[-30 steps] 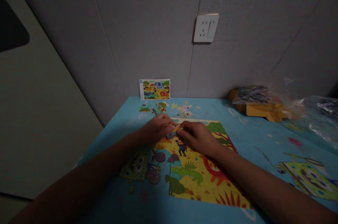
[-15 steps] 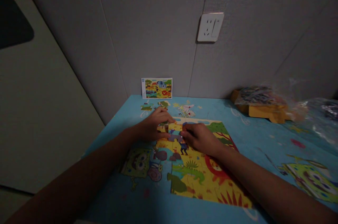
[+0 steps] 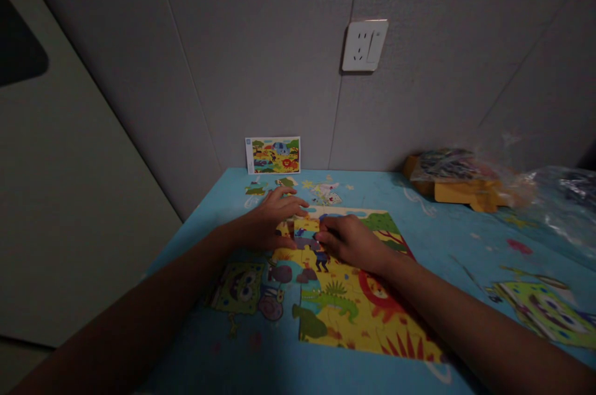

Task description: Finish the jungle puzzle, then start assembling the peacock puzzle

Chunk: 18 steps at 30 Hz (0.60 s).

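Observation:
A partly joined jigsaw puzzle with a lion, a crocodile and yellow ground lies flat on the table. My right hand is over its upper middle, thumb and fingers pinched at the edge of a puzzle piece showing blue, grey and yellow. That piece overlaps the joined part; whether it is seated I cannot tell. On the puzzle's upper left side rests my left hand, thumb and fingers spread around the piece's left side. Loose puzzle pieces lie beyond my left hand, partly hidden by it.
A picture card of the animal scene leans against the wall. The blue tablecloth has printed cartoon figures. At the back right sits an orange-yellow box under clear plastic wrapping. A white socket is on the wall.
The view has shifted slightly, so everything appears a little further left. Both hands keep nearly the same places over the puzzle, and the right hand still pinches the piece.

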Each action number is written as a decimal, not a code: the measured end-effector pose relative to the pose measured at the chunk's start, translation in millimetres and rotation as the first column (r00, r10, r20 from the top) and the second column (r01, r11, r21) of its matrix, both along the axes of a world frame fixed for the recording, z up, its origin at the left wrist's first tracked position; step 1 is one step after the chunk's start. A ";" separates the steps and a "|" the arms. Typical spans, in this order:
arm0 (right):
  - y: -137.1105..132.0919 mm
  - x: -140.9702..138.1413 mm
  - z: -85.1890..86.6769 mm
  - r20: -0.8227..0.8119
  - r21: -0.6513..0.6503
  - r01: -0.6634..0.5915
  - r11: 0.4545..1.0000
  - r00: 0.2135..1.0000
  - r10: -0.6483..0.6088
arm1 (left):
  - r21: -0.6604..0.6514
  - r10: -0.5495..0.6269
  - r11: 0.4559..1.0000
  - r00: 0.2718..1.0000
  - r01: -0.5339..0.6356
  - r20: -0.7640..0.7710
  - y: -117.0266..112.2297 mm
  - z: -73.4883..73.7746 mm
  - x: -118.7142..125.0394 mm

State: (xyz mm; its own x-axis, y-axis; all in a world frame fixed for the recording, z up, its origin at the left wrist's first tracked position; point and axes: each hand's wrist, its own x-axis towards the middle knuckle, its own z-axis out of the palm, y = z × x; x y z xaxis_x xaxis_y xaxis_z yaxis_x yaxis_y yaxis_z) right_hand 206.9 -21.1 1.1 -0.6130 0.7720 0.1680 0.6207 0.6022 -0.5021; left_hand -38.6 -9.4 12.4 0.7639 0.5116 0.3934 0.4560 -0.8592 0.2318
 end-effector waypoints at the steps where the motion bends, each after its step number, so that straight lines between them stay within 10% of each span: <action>1: -0.3 -0.1 0.6 -0.003 0.000 -0.003 1.000 1.000 0.003 | 0.003 -0.009 1.000 1.000 0.009 0.007 0.1 0.5 -0.3; 13: -4.7 -1.8 1.4 -0.023 0.018 -0.079 0.997 0.997 0.079 | -0.294 0.150 0.952 0.964 -0.081 0.221 -8.5 -0.6 13.9; 18: -6.6 -2.8 4.5 -0.052 -0.013 -0.102 0.995 0.993 0.101 | -0.684 0.159 0.718 0.987 -0.126 -0.015 2.0 9.7 -6.8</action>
